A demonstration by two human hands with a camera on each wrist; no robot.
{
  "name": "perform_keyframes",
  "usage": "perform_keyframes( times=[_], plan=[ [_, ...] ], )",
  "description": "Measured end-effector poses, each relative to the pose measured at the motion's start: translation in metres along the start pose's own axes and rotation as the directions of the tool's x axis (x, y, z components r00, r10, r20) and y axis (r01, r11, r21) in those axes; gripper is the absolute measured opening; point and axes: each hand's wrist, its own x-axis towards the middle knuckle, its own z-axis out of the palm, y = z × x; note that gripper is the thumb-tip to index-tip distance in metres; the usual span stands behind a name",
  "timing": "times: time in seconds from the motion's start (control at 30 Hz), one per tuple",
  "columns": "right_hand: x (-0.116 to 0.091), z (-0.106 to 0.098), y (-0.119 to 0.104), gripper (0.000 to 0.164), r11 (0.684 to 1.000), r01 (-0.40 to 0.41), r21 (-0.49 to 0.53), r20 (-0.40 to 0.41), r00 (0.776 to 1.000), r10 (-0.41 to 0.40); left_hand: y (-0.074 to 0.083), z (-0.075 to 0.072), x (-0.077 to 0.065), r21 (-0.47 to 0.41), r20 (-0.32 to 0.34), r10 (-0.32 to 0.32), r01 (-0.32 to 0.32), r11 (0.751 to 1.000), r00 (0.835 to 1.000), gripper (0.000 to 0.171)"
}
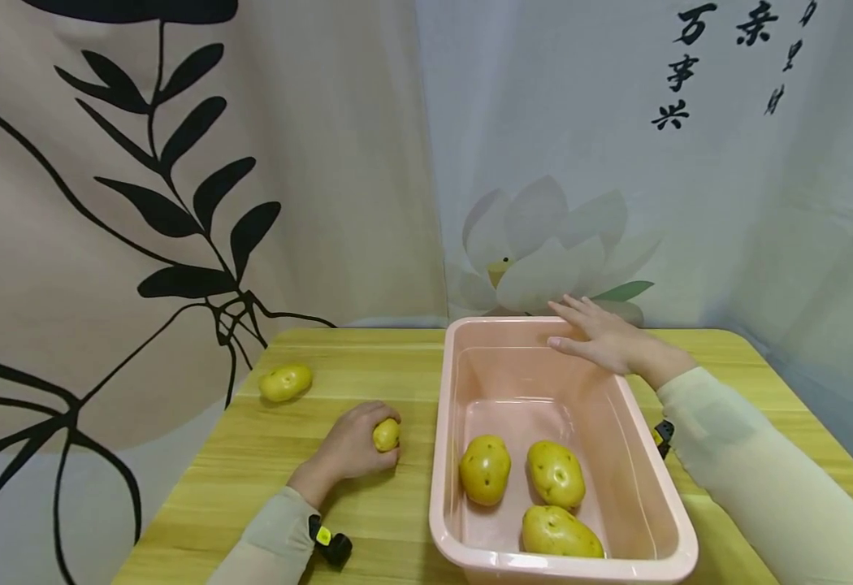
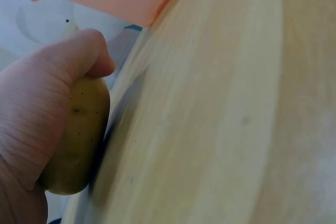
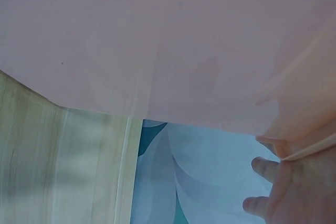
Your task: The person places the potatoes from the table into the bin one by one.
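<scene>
My left hand grips a yellow potato over the table, left of the pink plastic tub. In the left wrist view the thumb and palm wrap round this potato, close to the tabletop. My right hand rests on the tub's far right rim corner with its fingers extended. Inside the tub lie three potatoes: one at the left, one in the middle, one near the front. Another potato lies on the table, beyond my left hand.
The tub stands on a wooden table, its near end toward me. Behind the table hangs a curtain printed with dark leaves, a lotus flower and writing.
</scene>
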Motion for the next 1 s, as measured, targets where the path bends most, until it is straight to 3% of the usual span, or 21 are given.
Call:
perform_keyframes(
  times=[0.23,0.5,1.0],
  plan=[
    [0.0,-0.0008,-0.0033,0.078,1.0,-0.004,-0.014,-0.001,1.0,0.004,0.0014,-0.0006,-0.0023,-0.032,0.015,-0.053,0.054,0.998,0.998,0.047],
    [-0.0014,-0.0011,-0.005,0.079,1.0,-0.01,-0.016,0.001,1.0,0.01,-0.0013,0.0004,-0.002,-0.084,-0.025,-0.066,0.064,0.994,0.997,0.039],
    [-0.0021,-0.0006,-0.004,0.079,1.0,-0.02,-0.008,0.004,1.0,0.02,0.002,-0.0076,0.0009,-0.202,-0.056,-0.098,0.085,0.976,0.994,0.041]
  ],
)
